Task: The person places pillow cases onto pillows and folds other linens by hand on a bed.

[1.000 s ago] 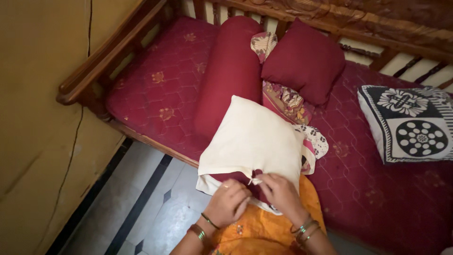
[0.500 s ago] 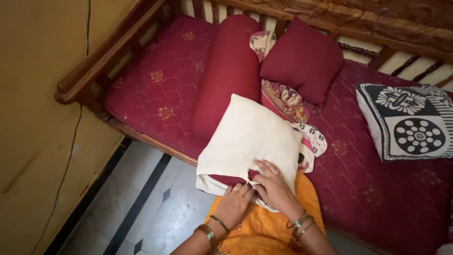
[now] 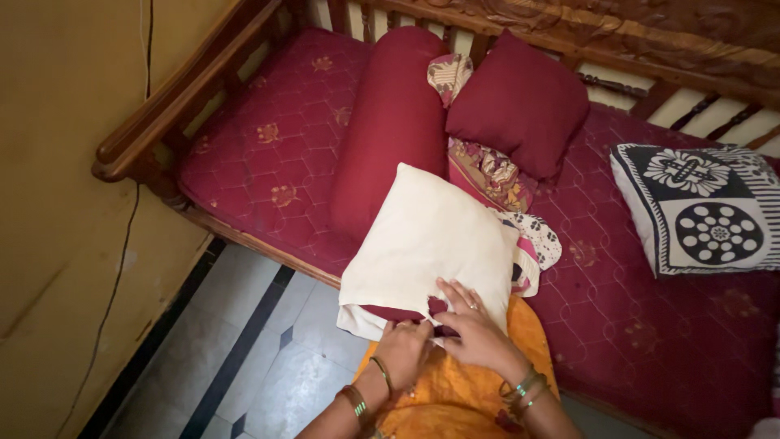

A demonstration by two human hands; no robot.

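Observation:
A cream cushion cover (image 3: 431,240) lies over the front edge of a wooden daybed, with a maroon cushion showing at its open near end (image 3: 398,312). My left hand (image 3: 404,351) pinches the cover's lower edge at that opening. My right hand (image 3: 475,329) rests on the cover just to the right, fingers spread over the cloth and the gap. Both wrists wear bangles. My orange garment (image 3: 455,390) lies under the hands.
A maroon bolster (image 3: 390,122) and a maroon cushion (image 3: 520,102) lie on the red mattress (image 3: 268,154). Patterned cloths (image 3: 496,175) sit behind the cover. A black-and-white cushion (image 3: 703,211) is at right. Wooden rail (image 3: 187,89) at left; tiled floor (image 3: 260,358) below.
My hands moved from pulling a small tie at the opening to pressing on it: the right hand flattened onto the cover, the left slid in under the edge.

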